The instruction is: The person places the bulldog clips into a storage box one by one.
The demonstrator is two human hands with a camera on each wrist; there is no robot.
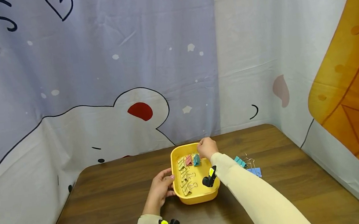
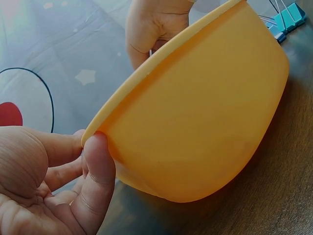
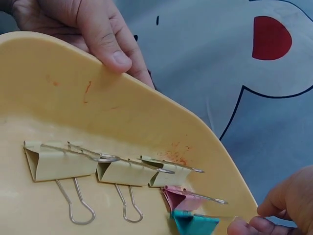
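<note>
My left hand (image 1: 161, 188) grips the left rim of a yellow plastic basin (image 1: 198, 200), the thumb at the rim and fingers against the outer wall. Inside, cream binder clips (image 3: 61, 164) stand in a row along the left wall. A pink binder clip (image 3: 180, 198) and a teal binder clip (image 3: 195, 224) sit beside the farthest cream one. My right hand (image 1: 207, 148) is at the basin's far right corner, its curled fingers at the end of the teal clip's wire handle, seemingly pinching it. The fingertips are partly hidden.
Right of the basin, another teal binder clip (image 1: 240, 161) and a blue binder clip (image 1: 254, 172) lie on the brown wooden table (image 1: 110, 201), partly behind the right sleeve. A printed curtain (image 1: 173, 53) hangs behind the table's far edge.
</note>
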